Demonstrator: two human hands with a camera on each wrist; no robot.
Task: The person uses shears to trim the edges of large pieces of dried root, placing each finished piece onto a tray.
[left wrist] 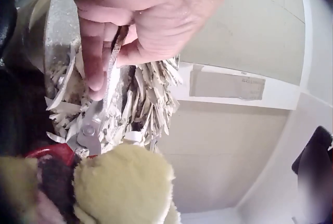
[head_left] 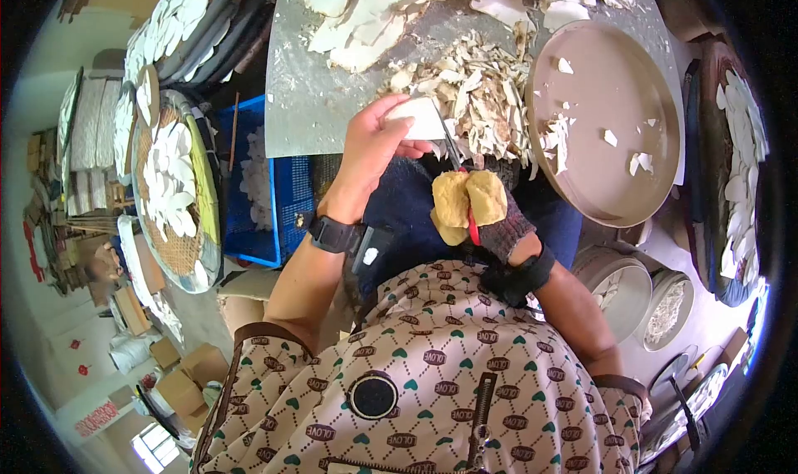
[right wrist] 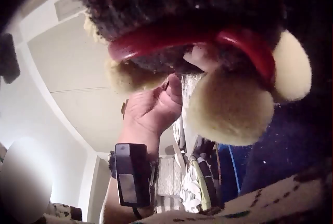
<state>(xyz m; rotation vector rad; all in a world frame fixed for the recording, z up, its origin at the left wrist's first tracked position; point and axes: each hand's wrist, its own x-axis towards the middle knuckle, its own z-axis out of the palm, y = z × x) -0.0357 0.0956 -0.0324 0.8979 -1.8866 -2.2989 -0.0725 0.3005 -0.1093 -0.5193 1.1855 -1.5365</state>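
Workshop, trays of white slices point(head_left: 170, 171)

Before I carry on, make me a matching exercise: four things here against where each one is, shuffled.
1. White slice
2. Red-handled shears
3. Round tan tray
4. Blue crate

A. To the right of the scrap pile
B. Held in the left hand
C. Low on the left side, with white pieces inside
D. Gripped in the gloved right hand

Pairs: 1-B, 2-D, 3-A, 4-C
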